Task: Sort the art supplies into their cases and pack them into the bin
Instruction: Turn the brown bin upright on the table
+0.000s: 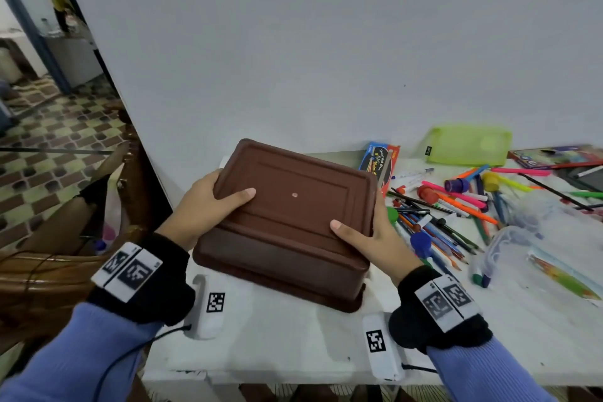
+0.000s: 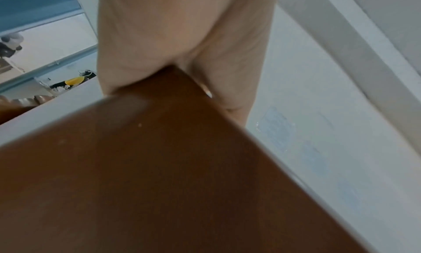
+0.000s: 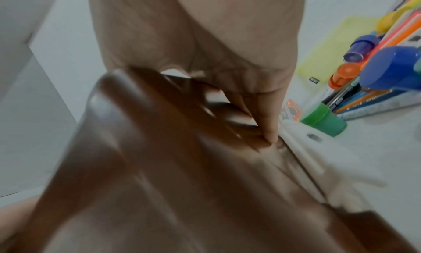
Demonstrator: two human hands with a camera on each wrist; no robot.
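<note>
A brown plastic bin (image 1: 287, 222) is held upside down and tilted above the white table's left part, its flat base facing me. My left hand (image 1: 208, 202) grips its left side, thumb on the base. My right hand (image 1: 368, 232) grips its right side, thumb on the base too, fingers wrapped round the wall. In the left wrist view the brown bin (image 2: 159, 176) fills the frame under my left hand (image 2: 182, 46). In the right wrist view my right hand (image 3: 216, 58) curls over the bin (image 3: 159, 167). A heap of pens, markers and pencils (image 1: 456, 206) lies to the right.
A green mesh pouch (image 1: 470, 145) and a blue-red crayon box (image 1: 380, 166) stand against the wall. A clear pouch (image 1: 509, 248) and a colour pencil box (image 1: 554, 157) lie at right. The white table (image 1: 293, 336) ends at left beside a wooden chair (image 1: 49, 271).
</note>
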